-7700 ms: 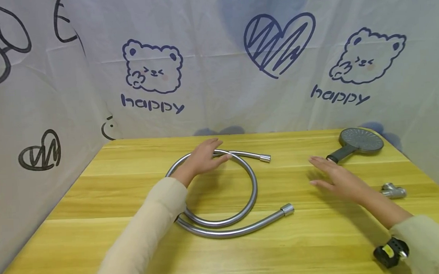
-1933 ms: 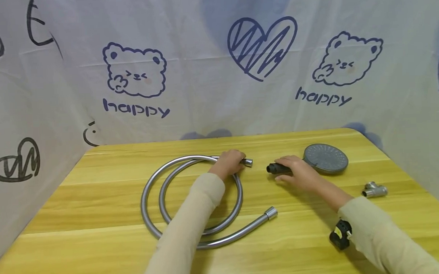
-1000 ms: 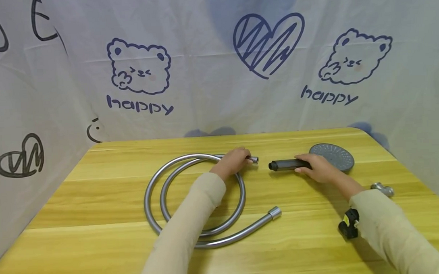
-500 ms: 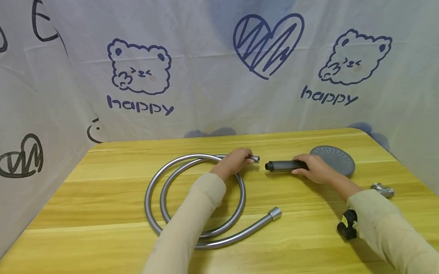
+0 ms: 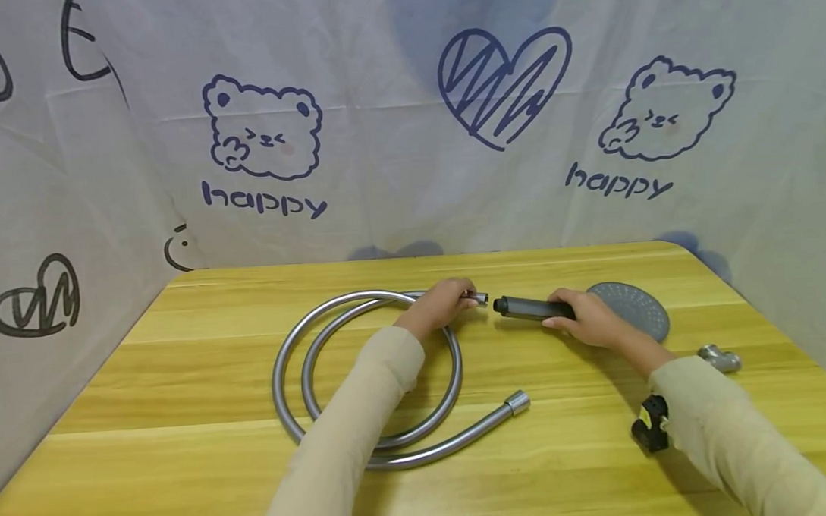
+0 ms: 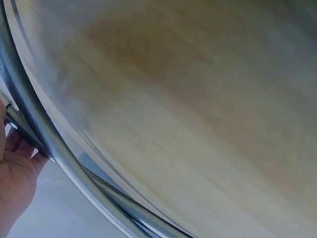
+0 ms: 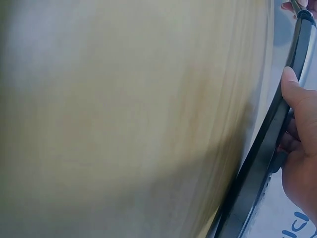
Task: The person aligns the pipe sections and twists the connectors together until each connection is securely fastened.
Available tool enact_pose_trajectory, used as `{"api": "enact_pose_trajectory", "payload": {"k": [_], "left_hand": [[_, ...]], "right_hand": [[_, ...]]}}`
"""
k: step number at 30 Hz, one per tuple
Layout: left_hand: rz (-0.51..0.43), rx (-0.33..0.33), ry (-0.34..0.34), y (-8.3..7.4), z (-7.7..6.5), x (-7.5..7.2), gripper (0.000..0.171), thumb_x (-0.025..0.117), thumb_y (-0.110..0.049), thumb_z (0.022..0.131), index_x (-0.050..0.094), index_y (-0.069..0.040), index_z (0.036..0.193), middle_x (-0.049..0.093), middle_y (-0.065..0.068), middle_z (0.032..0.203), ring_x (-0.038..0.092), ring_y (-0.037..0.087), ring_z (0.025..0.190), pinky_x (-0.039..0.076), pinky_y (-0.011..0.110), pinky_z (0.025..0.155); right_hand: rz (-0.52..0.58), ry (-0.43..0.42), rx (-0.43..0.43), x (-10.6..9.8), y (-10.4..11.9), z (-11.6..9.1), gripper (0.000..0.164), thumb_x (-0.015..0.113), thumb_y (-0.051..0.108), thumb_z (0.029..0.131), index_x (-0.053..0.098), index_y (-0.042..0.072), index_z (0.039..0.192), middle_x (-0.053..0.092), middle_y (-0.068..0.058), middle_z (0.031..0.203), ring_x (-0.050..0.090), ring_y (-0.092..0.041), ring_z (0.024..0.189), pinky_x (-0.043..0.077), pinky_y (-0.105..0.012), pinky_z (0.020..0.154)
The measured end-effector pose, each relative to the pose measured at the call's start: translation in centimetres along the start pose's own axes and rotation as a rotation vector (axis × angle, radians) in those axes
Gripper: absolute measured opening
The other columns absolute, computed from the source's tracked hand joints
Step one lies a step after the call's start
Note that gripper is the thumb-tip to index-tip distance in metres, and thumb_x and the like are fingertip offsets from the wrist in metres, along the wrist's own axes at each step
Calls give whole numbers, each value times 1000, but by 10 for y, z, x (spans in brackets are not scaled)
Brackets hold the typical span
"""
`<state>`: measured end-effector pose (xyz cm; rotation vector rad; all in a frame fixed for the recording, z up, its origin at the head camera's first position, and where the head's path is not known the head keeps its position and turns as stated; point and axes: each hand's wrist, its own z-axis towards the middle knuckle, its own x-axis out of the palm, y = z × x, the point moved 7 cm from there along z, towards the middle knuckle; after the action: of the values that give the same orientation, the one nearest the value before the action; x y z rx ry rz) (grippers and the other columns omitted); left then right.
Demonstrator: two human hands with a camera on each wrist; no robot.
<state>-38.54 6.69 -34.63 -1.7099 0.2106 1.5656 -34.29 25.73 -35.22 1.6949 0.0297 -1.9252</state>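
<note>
A silver shower hose lies coiled on the wooden table. My left hand grips it near its back end, and the metal end fitting sticks out to the right past the fingers. In the left wrist view the left hand holds the hose where two lengths cross. My right hand is wrapped around the dark grey handle of a shower head, its round face to the right. The handle's threaded tip points at the hose fitting, a small gap away. The right wrist view shows the thumb along the handle.
The hose's other end fitting lies loose toward the front. A small silver T-shaped pipe fitting rests at the right, beyond the right forearm. A white cloth with drawings hangs behind the table.
Both hands have gone from hovering to gripping the hose and the shower head. The shower head has come off its earlier spot and moved left, its handle tip closing toward the hose fitting.
</note>
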Motion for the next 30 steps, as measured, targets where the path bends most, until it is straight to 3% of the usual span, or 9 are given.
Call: {"api": "enact_pose_trajectory", "payload": {"k": [4, 10, 18, 30], "left_hand": [[-15, -8, -3, 0, 0, -1, 24, 49, -20, 96, 59, -3, 110, 64, 11, 106, 59, 21, 98, 48, 32, 87], [-47, -23, -16, 2, 0, -1, 25, 50, -19, 95, 59, -2, 111, 64, 12, 107, 59, 22, 99, 48, 32, 88], [-85, -37, -29, 5, 0, -2, 26, 51, -19, 95, 60, -1, 112, 64, 13, 107, 59, 22, 97, 48, 32, 87], [-117, -42, -36, 6, 0, -3, 24, 52, -19, 94, 61, -2, 109, 64, 12, 104, 57, 19, 89, 48, 30, 81]], "right_hand": [[34, -21, 19, 0, -1, 0, 37, 64, 22, 88, 58, -5, 112, 63, -20, 99, 58, -26, 80, 47, -41, 69], [107, -34, 60, 2, -4, 2, 42, 64, 20, 88, 55, -4, 122, 61, -25, 114, 58, -37, 100, 47, -50, 85], [171, -42, 99, 1, -9, 3, 42, 64, 22, 88, 57, -4, 121, 59, -26, 117, 56, -39, 106, 45, -51, 89], [153, -28, 70, 1, -4, 5, 39, 64, 22, 88, 58, -2, 118, 64, -21, 104, 59, -27, 87, 47, -41, 73]]}}
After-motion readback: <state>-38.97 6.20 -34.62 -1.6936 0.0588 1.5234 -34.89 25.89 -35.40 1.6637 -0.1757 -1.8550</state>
